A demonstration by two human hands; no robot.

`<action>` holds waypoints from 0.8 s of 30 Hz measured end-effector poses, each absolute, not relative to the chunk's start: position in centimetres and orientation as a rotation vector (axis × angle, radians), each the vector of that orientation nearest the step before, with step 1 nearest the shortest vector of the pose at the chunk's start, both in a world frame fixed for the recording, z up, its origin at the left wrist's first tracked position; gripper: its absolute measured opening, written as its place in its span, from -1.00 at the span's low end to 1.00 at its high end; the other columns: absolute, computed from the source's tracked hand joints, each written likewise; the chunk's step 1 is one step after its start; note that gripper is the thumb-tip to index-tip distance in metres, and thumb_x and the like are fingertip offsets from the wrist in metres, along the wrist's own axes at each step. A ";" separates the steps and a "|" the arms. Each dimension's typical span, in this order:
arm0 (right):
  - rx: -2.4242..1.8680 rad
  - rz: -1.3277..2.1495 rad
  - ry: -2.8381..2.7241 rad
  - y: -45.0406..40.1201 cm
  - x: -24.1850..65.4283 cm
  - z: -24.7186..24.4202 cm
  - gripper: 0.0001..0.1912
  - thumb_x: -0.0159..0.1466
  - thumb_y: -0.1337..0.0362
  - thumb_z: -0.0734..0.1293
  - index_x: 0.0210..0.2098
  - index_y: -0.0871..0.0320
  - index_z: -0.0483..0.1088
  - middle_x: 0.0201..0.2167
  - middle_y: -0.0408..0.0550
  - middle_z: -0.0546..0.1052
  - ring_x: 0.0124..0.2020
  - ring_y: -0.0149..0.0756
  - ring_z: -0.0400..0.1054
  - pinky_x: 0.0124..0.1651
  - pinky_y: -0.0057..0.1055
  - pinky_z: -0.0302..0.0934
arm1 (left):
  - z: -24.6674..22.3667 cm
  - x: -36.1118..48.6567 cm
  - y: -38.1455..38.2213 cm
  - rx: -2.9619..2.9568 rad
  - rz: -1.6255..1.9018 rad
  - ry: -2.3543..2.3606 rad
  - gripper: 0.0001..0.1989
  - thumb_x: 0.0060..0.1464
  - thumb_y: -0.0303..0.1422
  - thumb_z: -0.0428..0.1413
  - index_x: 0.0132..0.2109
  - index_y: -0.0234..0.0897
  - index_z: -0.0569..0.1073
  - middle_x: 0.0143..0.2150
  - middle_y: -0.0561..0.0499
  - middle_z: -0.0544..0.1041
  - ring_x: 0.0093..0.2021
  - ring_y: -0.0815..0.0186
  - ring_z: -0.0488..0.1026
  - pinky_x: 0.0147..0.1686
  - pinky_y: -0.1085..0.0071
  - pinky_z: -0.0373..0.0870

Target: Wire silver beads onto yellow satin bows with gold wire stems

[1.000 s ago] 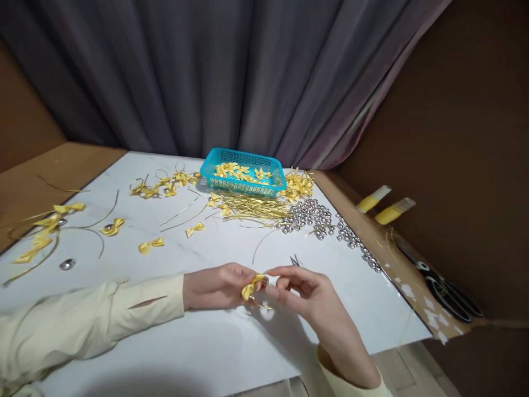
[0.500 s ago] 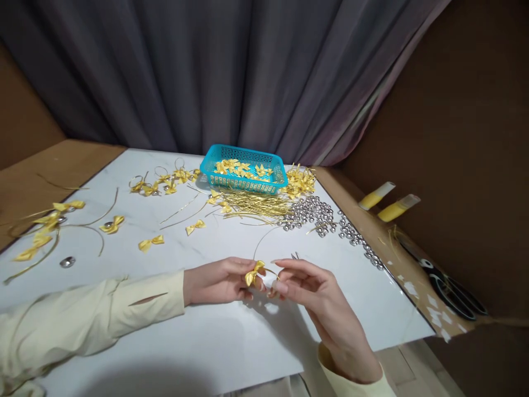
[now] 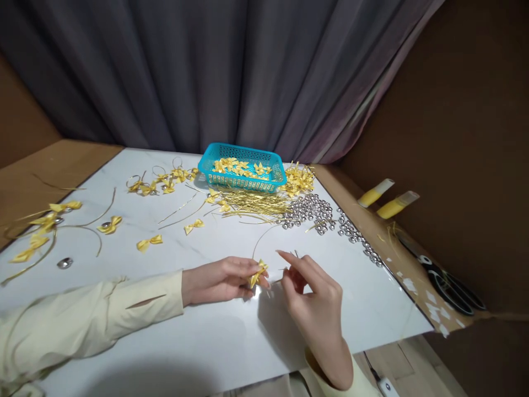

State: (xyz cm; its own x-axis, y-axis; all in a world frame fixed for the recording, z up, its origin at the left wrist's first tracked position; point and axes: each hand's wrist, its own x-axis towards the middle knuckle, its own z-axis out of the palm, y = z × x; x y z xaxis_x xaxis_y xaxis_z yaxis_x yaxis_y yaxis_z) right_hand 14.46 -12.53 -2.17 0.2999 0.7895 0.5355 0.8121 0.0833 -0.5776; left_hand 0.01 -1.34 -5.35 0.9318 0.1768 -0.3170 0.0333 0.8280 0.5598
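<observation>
My left hand (image 3: 223,280) pinches a yellow ribbon bow (image 3: 258,273) between thumb and fingers, just above the white board. A thin wire end reaches from the bow toward my right hand (image 3: 309,292), whose thumb and fingers are pinched together near the wire; whether they grip it is hard to make out. Behind them lie a bundle of gold wires (image 3: 258,203) and a heap of small silver pieces (image 3: 311,210). Loose bows, such as one left of centre (image 3: 149,242), rest on the board.
A turquoise basket (image 3: 243,181) holding yellow bows stands at the back. Bows with wires and a silver piece (image 3: 65,263) lie at the left. Black-handled scissors (image 3: 446,284), two yellow tubes (image 3: 375,193) and paper scraps are on the right edge.
My right hand has drawn back to the right, away from the bow, and turned, with its fingers more curled. The bow in my left hand has tilted.
</observation>
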 end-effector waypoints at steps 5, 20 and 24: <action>-1.776 0.199 -1.393 -12.1 14.4 -2.1 -0.73 0.20 0.38 0.17 -0.19 0.25 0.43 -0.44 -0.04 0.44 -0.58 -0.40 0.27 -0.53 -0.46 0.20 | -5.3 -0.1 -1.3 0.681 0.055 0.327 -0.83 -0.01 -0.35 0.26 -0.35 -0.43 0.54 -0.33 -0.12 0.53 -0.29 0.32 0.39 -0.29 0.46 0.22; -1.608 0.733 -1.085 -12.2 14.6 -0.9 -0.80 0.14 0.27 0.27 -0.29 0.21 0.46 -0.66 -0.22 0.33 -0.67 -0.47 0.18 -0.56 -0.50 0.16 | -6.0 -0.1 -1.1 0.656 0.059 0.275 -0.77 0.00 -0.39 0.24 -0.20 -0.46 0.49 -0.35 -0.09 0.45 -0.33 0.35 0.37 -0.27 0.46 0.20; -1.626 0.712 -1.125 -12.4 14.6 -0.6 -0.80 0.14 0.28 0.25 -0.29 0.21 0.45 -0.65 -0.21 0.33 -0.66 -0.46 0.18 -0.58 -0.51 0.15 | -5.9 -0.1 -1.2 0.641 0.070 0.288 -0.77 0.00 -0.41 0.24 -0.19 -0.47 0.50 -0.34 -0.08 0.42 -0.33 0.34 0.34 -0.27 0.45 0.19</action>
